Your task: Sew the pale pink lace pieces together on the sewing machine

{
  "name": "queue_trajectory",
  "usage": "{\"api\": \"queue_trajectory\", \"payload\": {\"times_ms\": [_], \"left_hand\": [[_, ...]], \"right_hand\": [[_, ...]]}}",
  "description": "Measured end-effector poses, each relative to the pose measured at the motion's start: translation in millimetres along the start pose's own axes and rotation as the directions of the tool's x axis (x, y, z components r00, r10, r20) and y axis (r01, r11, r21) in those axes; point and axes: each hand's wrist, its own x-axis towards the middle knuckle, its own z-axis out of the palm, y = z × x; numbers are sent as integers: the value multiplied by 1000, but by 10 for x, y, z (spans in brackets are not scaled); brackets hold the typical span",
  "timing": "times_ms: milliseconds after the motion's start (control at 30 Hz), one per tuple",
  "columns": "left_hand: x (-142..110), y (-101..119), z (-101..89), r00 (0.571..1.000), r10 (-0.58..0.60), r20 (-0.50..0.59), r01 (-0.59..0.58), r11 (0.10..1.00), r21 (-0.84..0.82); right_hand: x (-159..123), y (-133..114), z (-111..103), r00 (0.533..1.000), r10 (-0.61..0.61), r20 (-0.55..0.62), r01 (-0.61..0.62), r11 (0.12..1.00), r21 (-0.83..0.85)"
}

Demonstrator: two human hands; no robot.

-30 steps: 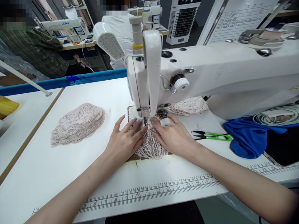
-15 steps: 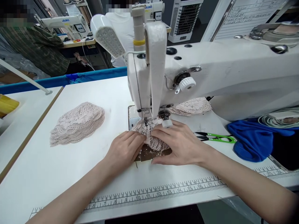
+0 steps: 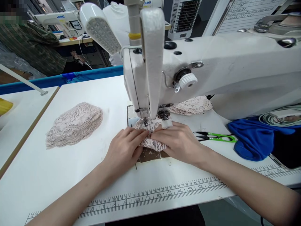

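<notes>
A pale pink lace piece (image 3: 154,145) lies bunched beneath the presser foot (image 3: 145,122) of a white sewing machine (image 3: 211,66). At its left side, my left hand (image 3: 123,144) is closed, with its fingertips pressed on the lace just in front of the foot. My right hand (image 3: 180,139) grips the lace from the right, its fingertips almost meeting those of the left. Its thumb is mostly hidden. Part of the metal needle plate shows below the fabric. A stack of matching lace pieces (image 3: 75,125) rests on the table to the left.
More lace pieces (image 3: 194,105) lie behind the needle area. Green thread snips (image 3: 218,137), a blue cloth (image 3: 255,136) and a black phone-like object (image 3: 285,153) are at right. A printed ruler (image 3: 150,196) runs along the front edge. Two people are beyond the table.
My right thumb has drawn in towards the lace, and my left fingers reach slightly farther over it. The near part of the lace has shifted and bunched differently. The view has moved slightly.
</notes>
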Motion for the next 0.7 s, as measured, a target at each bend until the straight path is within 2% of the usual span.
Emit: {"api": "queue_trajectory", "payload": {"times_ms": [100, 200, 267, 400, 467, 567, 633, 700], "left_hand": [[106, -95, -12, 986, -133, 100, 150, 972, -183], [237, -181, -85, 966, -146, 214, 213, 918, -335], [313, -216, -151, 954, -143, 262, 240, 890, -388], [410, -217, -228, 919, -203, 338, 336, 852, -401], [435, -204, -205, 929, -208, 305, 312, 884, -349], [439, -195, -116, 965, -197, 175, 237, 938, -253], [400, -184, -59, 982, -165, 87, 179, 964, -195], [316, -152, -30, 996, -81, 44, 84, 993, -83]], "right_hand": [[54, 31, 3, 987, 157, -13, -157, 988, 7], [144, 30, 2, 942, 332, 55, -328, 942, -71], [197, 16, 1, 909, 413, 56, -406, 907, -109], [250, -13, -2, 884, 466, 23, -462, 881, -97], [255, -13, -3, 879, 476, 13, -473, 877, -85], [238, -2, -11, 884, 467, -3, -466, 882, -74], [200, 1, -27, 906, 424, -3, -424, 904, -59], [140, -9, -47, 948, 318, 26, -317, 948, -24]]}}
